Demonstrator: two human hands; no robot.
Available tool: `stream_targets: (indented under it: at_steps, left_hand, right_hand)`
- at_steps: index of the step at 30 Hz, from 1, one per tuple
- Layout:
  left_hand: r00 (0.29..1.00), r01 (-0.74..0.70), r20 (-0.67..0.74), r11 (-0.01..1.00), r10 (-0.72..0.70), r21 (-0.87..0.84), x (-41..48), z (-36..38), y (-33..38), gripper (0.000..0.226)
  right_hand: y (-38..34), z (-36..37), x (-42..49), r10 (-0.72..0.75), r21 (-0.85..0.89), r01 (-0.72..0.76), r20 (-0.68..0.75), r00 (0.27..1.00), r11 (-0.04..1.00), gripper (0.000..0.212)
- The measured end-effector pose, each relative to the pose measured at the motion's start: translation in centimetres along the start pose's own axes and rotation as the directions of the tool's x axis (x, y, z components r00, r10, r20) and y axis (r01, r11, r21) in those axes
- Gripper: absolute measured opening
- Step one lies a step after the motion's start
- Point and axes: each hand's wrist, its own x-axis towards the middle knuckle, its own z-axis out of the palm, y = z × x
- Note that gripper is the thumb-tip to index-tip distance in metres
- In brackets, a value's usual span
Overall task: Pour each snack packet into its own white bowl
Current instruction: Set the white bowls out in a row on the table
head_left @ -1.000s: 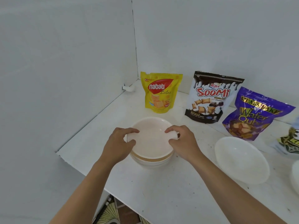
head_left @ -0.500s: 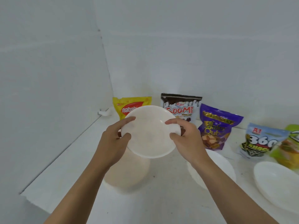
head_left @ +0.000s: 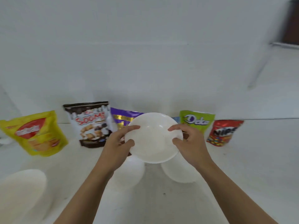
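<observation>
I hold a white bowl (head_left: 153,138) in the air with both hands, tilted so its inside faces me. My left hand (head_left: 119,143) grips its left rim and my right hand (head_left: 191,143) grips its right rim. Snack packets stand along the wall: yellow Nabati (head_left: 35,133), dark Soomi (head_left: 90,125), a purple packet (head_left: 123,118) partly hidden by the bowl, green Deka (head_left: 197,121) and red Nips (head_left: 224,132). Three more white bowls sit on the table: one at the lower left (head_left: 21,191), one under my left hand (head_left: 131,172), one under my right hand (head_left: 178,173).
The white table (head_left: 258,159) meets a white wall behind the packets. A dark window frame (head_left: 291,21) shows at the top right. A blue packet edge (head_left: 175,118) peeks out beside the held bowl.
The bowl has been lifted off the stack and carried to the right along the row of packets. The view has turned right, bringing the green and red packets into sight.
</observation>
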Motion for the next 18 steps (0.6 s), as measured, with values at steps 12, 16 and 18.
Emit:
stream_targets:
  at_steps: [12,16,18]
  left_hand:
    - [0.991,0.077,0.108,0.997,-0.073,-0.030,1.7,22.8,-1.7,0.051]
    - [0.988,0.084,0.121,0.992,-0.095,0.093,1.4,28.4,-4.1,0.046]
    - [0.987,0.084,0.119,0.980,-0.107,0.182,1.2,30.5,-5.3,0.046]
  right_hand:
    - [11.5,-19.3,2.8,0.131,-0.133,-0.139,-0.068,0.989,0.981,0.039]
    - [16.3,-22.9,2.7,0.167,-0.172,-0.174,-0.055,0.984,0.970,0.037]
    - [18.7,-23.9,2.4,0.192,-0.196,-0.198,-0.049,0.980,0.960,0.036]
